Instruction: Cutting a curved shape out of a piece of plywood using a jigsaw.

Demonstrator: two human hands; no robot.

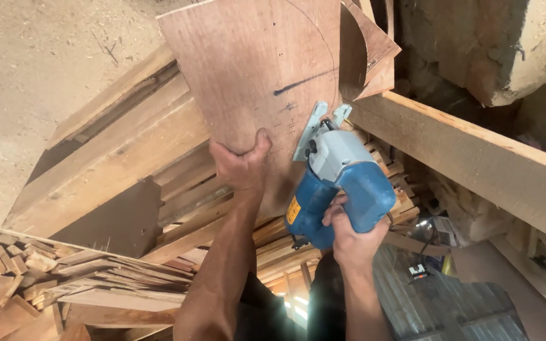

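Note:
A thin brown plywood sheet [257,63] with a drawn curved line and a dark mark lies over a stack of timber. My left hand [240,165] grips its near edge, thumb on top. My right hand [351,235] holds the handle of a blue and grey electric jigsaw [339,183]. The saw's metal base plate [314,129] rests on the sheet's right edge, near the curved line. A cut strip of plywood [366,47] curls away at the upper right.
Thick wooden planks [112,158] lie under the sheet at the left. A long timber beam [475,158] runs diagonally at the right. Scrap wood offcuts [45,278] are piled at the lower left. Sawdust covers the floor [26,76].

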